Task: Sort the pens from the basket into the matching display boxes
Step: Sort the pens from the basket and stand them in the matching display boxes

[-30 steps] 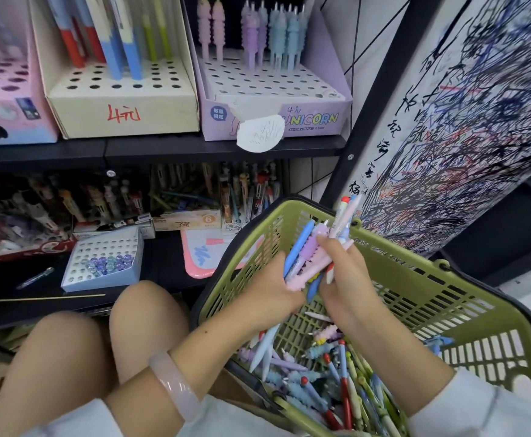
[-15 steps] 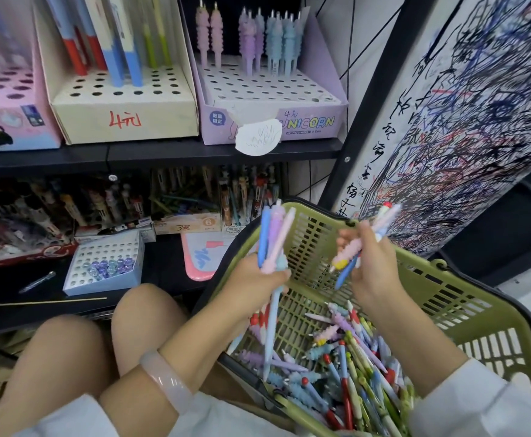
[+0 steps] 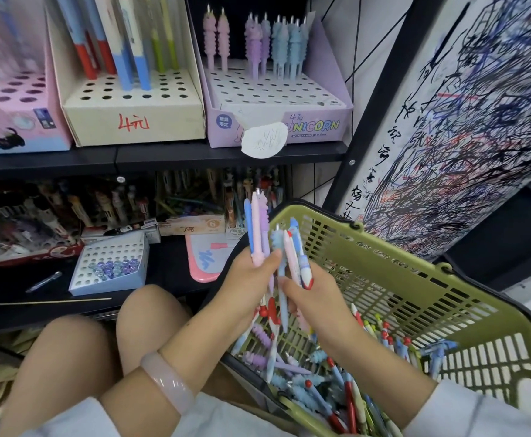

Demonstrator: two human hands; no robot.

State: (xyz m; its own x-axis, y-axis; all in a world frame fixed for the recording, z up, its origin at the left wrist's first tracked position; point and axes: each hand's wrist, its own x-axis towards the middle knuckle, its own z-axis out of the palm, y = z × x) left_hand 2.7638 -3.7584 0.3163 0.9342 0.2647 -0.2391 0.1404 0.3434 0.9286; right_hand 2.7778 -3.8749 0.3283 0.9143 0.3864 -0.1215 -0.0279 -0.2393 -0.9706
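Both hands are closing together again: left hand (image 3: 251, 279) gripping three pens (image 3: 256, 228), right hand (image 3: 313, 298) gripping several more, above the basket (image 3: 415, 269). Grouping by type first, unicorn box (image 3: 276, 121) waiting at twelve o'clock.

Lilac display box (image 3: 276, 127) reads "UNICORN" — cream box (image 3: 131, 121), red, perhaps "4元".

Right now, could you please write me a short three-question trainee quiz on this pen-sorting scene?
1. True or false: the green basket is empty.
2. Which hand holds the purple unicorn pen? A left, B right.
3. Fill in: the lilac box on the upper shelf reads ____.

Key: 1 false, loose pens fill its bottom. 2 A, the left hand; the right hand has its own bunch. 3 UNICORN.
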